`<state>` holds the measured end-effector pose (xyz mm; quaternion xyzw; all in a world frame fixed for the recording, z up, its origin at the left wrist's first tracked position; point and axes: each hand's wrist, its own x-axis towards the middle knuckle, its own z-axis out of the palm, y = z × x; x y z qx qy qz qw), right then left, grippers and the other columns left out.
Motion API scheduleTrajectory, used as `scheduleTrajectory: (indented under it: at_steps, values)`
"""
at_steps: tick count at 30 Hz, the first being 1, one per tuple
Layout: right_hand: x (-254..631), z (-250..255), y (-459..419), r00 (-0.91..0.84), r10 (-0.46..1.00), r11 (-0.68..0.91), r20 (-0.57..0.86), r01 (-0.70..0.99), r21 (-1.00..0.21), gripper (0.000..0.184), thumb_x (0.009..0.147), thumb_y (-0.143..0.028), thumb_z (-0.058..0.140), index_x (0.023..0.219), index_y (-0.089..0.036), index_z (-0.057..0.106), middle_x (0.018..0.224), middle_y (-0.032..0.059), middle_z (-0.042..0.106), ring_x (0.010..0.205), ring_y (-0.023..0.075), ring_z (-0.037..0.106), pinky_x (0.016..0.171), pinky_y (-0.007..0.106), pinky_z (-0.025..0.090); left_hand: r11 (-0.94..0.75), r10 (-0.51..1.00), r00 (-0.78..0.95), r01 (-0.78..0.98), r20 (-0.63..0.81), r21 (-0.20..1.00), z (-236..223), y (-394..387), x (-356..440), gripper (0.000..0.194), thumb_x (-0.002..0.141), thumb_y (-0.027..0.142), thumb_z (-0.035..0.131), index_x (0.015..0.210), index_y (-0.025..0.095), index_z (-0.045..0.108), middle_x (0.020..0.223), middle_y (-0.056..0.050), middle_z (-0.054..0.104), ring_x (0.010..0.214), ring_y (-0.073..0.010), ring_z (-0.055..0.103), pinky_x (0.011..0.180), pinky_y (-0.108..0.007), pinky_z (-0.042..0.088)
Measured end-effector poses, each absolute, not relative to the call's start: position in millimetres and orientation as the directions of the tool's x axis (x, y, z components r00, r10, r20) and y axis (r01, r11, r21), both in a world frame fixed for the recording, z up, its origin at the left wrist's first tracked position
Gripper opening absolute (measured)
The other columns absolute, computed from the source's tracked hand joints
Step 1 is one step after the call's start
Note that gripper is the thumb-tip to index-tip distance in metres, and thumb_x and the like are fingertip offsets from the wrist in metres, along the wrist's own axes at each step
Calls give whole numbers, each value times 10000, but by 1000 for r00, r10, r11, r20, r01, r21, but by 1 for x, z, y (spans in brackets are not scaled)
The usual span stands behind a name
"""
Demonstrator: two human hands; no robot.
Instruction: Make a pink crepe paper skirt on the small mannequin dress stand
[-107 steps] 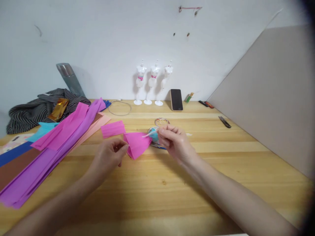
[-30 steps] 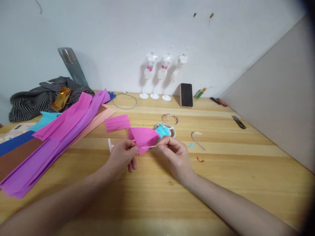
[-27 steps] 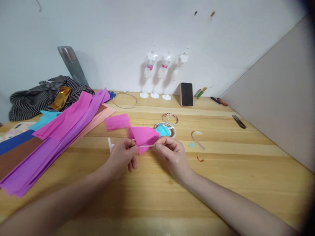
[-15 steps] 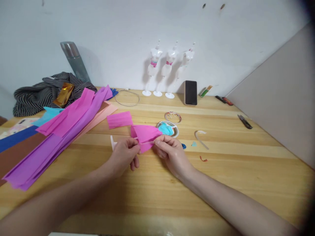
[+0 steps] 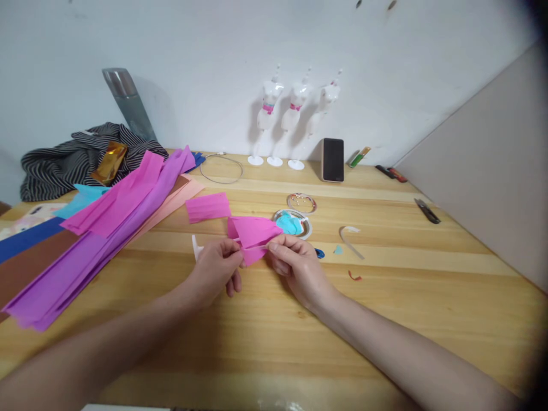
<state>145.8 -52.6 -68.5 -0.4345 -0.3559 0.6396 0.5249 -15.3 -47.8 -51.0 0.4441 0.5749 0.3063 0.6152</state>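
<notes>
A gathered piece of pink crepe paper (image 5: 254, 229) is held just above the table between my two hands. A thin pale strip (image 5: 256, 248) runs across its lower part from fingertip to fingertip. My left hand (image 5: 218, 267) is closed in a pinch at the left end of the paper and strip. With thumb and forefinger, my right hand (image 5: 302, 273) pinches the strip's right end, where the paper narrows. How much of the paper lies inside each pinch is hidden. Behind my right hand, a roll of tape (image 5: 305, 221) lies flat with crumpled turquoise paper (image 5: 289, 223) in it.
A flat pink paper piece (image 5: 208, 207) lies beyond my left hand. Folded crepe sheets (image 5: 85, 257) and a striped cloth (image 5: 55, 162) cover the left. Three white mannequins (image 5: 291, 117), a dark-screened device (image 5: 333, 160) and a cutter knife (image 5: 427, 211) stand or lie farther back.
My hands, the pink crepe paper and the strip keep almost the same position. The whole view has shifted very slightly.
</notes>
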Motion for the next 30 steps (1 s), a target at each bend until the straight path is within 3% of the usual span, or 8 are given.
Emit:
scheduleTrajectory:
  at_steps: [17,30]
  values:
    - [146,-72,-52,-53,984,-177,-169,-338,-924,260,661,-345,766,628,-159,588,432,-90,360,426,46,206,466,256,89,363,910,178,91,-373,928,-57,-51,-17,65,662,142,572,664,176,517,402,82,503,279,-98,497,245,-153,338]
    - [147,-71,-52,-25,989,-146,-145,-309,-940,259,655,-357,768,621,-163,601,446,-80,376,443,55,221,468,253,115,239,940,201,188,-276,952,-54,-55,-17,119,728,274,610,773,166,588,491,62,557,295,-68,472,267,-149,351]
